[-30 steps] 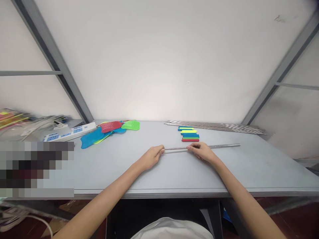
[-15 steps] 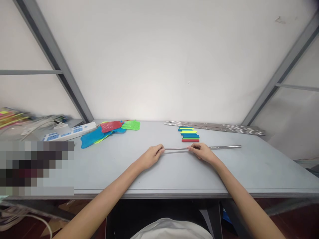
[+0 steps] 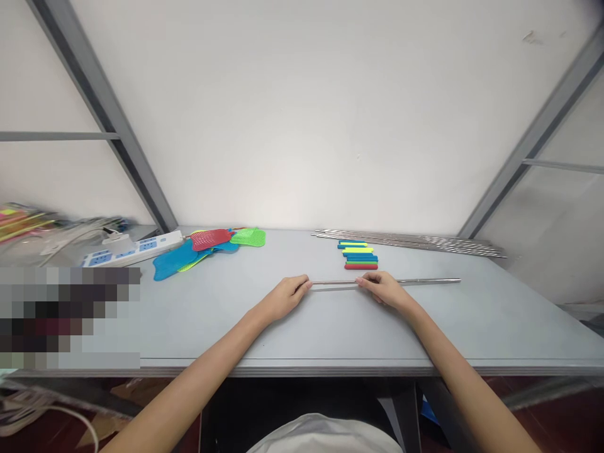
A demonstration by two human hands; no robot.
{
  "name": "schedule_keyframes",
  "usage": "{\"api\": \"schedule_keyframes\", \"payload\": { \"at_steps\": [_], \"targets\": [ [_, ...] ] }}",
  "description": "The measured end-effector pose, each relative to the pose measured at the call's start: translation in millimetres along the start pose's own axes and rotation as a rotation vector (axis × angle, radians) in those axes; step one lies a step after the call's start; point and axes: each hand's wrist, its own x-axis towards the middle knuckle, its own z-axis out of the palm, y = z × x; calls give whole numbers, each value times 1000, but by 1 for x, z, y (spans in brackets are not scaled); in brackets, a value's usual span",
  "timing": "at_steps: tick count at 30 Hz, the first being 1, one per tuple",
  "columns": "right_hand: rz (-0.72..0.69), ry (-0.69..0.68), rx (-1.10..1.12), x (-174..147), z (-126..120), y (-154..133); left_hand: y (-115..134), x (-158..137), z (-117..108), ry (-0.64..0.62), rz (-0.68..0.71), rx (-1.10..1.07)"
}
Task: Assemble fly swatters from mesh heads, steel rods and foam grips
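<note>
A thin telescopic metal rod stretches between my two hands, just over the grey table. My left hand pinches its narrow left end. Farther along, my right hand is closed round the rod, whose thicker part sticks out to the right. Beyond my right hand lie several short coloured plastic handles in blue, yellow, green and red. A bundle of similar metal rods rests against the wall behind them.
Flat plastic fly-swatter heads in red, blue, green and yellow are piled at the back left. Beside them lies a white power strip with plugs and cables. The grey table ends in front of my body.
My right hand and the rod's right end have shifted very slightly to the right. My left hand keeps its grip in nearly the same place.
</note>
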Motion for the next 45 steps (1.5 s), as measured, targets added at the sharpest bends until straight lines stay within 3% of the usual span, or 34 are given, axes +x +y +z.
{"api": "schedule_keyframes", "payload": {
  "at_steps": [11,23,32,45],
  "targets": [
    [24,-17,23,4,0,6,-2,-3,4,-61,35,66],
    [69,-39,49,-3,1,1,2,-6,14,-15,28,207],
    [0,-18,-20,-5,16,-10,0,-6,16,-23,42,266],
    [18,-23,-9,-3,30,-11,3,-6,12,-32,12,168]
  ]
}}
